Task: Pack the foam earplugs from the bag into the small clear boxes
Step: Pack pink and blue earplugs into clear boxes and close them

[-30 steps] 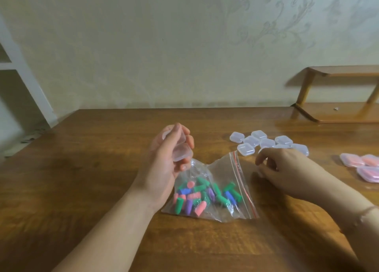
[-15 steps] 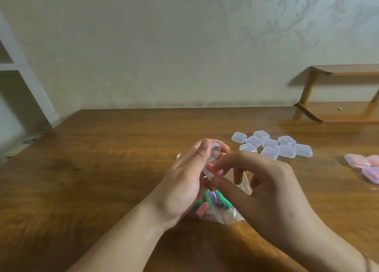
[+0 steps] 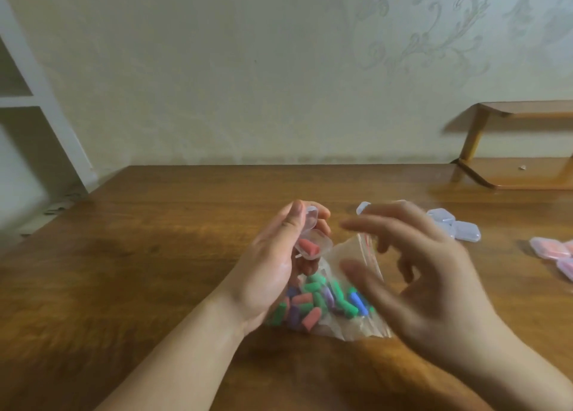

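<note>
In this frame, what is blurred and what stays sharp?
Head view: the right hand is smeared by motion blur; the left hand and its open clear box with a red earplug read fairly sharp; lighting is dim and warm.

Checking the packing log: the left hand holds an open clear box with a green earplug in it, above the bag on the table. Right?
Not quite: the earplug in the open clear box is red, not green, as the head view shows. The rest holds: the left hand holds that box above the bag on the table.
</note>
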